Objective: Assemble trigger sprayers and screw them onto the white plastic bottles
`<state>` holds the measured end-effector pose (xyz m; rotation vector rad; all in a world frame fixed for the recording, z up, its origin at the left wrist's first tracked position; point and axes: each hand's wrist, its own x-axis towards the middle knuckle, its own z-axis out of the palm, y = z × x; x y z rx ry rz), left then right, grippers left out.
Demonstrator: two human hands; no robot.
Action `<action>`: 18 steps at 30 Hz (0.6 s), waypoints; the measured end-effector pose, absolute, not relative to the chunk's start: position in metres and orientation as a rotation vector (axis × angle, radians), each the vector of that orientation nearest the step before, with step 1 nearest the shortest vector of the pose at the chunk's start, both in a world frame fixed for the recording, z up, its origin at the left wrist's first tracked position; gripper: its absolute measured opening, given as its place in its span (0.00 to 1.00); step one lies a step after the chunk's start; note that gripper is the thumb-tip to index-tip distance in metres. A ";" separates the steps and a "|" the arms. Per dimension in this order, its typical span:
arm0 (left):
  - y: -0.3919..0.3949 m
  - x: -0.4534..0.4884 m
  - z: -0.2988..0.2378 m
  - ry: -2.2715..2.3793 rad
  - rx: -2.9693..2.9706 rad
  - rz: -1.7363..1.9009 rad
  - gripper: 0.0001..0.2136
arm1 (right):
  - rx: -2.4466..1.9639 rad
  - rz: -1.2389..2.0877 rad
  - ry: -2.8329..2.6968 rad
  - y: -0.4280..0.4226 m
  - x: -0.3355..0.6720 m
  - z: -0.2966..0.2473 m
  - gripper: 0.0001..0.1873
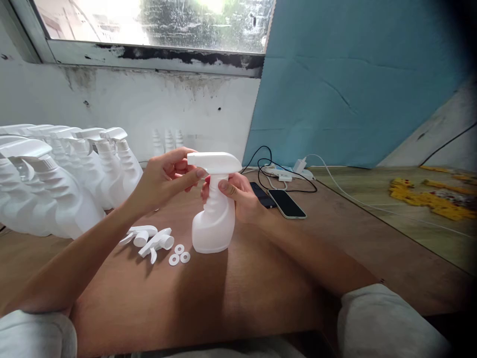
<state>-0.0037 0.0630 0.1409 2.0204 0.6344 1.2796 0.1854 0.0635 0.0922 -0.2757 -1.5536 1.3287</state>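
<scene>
On brown table (242,298) under grimy window (156,22): left hand (164,179) pinches trigger head (214,162), right hand (242,199) grips bottle (214,226).

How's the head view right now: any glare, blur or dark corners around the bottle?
Head view: the window is blown out by glare; the spray bottle is sharp and evenly lit, casting a soft shadow on the table; the right-hand corners are vignetted dark.
</scene>
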 end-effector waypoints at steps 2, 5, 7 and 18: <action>0.060 -0.002 0.141 0.657 2.033 1.273 0.08 | -0.268 1.313 -1.550 0.062 0.183 0.093 0.15; 0.059 -0.003 0.142 0.676 2.058 1.264 0.09 | -0.279 1.312 -1.563 0.060 0.181 0.096 0.14; 0.063 -0.006 0.144 0.696 2.108 1.229 0.10 | -0.295 1.346 -1.578 0.060 0.183 0.100 0.14; 0.064 -0.032 0.165 0.910 2.236 1.357 0.13 | -0.536 1.577 -1.689 0.063 0.207 0.121 0.18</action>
